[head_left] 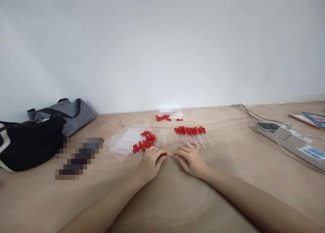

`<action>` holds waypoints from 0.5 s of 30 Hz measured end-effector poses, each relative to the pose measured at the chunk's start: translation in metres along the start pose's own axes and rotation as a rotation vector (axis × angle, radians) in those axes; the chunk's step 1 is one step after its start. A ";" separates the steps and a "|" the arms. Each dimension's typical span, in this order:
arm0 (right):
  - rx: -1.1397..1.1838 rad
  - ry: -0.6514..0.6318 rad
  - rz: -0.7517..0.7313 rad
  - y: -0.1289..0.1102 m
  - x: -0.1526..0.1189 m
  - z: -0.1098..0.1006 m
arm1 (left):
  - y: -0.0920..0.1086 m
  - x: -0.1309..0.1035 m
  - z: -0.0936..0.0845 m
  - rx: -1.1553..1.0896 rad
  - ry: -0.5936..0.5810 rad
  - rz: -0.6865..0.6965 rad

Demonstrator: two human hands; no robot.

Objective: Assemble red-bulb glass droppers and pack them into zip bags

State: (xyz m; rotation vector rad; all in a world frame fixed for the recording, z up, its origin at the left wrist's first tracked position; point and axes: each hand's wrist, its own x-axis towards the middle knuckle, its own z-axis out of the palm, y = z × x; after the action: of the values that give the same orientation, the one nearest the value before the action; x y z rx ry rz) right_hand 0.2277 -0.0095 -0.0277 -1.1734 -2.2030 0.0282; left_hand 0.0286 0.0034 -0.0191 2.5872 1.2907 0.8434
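Between my hands lies a thin clear tube [170, 154] with a red rubber bulb [165, 154] on its left end. My left hand [151, 161] is closed on the red bulb. The fingers of my right hand [190, 159] pinch the tube's other end. Just beyond my left hand are several loose red bulbs [144, 144] on clear plastic bags [123, 141]. A row of bare clear tubes [165, 138] lies in the middle. Beyond my right hand, several tubes with red bulbs [193, 133] are lined up side by side.
Farther back, more red bulbs [162, 117] lie by a clear bag [170, 112] near the wall. A black bag [30, 143] and a striped bag [76, 116] stand left, near a pixelated dark object [81, 158]. At right are a power strip [299, 145], cables and flat books [309, 119].
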 end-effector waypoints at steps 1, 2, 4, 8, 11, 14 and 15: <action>0.009 0.010 0.001 0.000 0.000 0.001 | 0.000 0.000 0.000 0.000 0.003 0.011; 0.019 0.022 0.001 0.000 0.000 0.003 | 0.001 0.001 0.000 0.005 0.009 0.018; 0.039 0.051 -0.006 0.000 0.001 0.005 | 0.002 0.001 -0.001 0.021 0.027 0.023; 0.065 0.117 -0.053 0.001 0.001 0.007 | 0.005 -0.001 -0.001 0.026 0.064 0.047; 0.027 0.148 -0.107 0.002 0.001 0.006 | 0.006 -0.002 -0.002 0.017 0.074 0.067; -0.025 0.148 -0.154 0.002 0.001 0.004 | 0.008 -0.002 -0.003 0.021 0.075 0.082; -0.039 0.145 -0.164 0.001 0.001 0.003 | 0.009 -0.002 -0.003 0.026 0.078 0.088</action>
State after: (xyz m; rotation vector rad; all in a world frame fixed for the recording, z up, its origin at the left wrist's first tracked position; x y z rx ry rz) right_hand 0.2266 -0.0071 -0.0300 -0.9799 -2.1721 -0.1643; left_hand 0.0319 -0.0045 -0.0144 2.6745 1.2227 0.9580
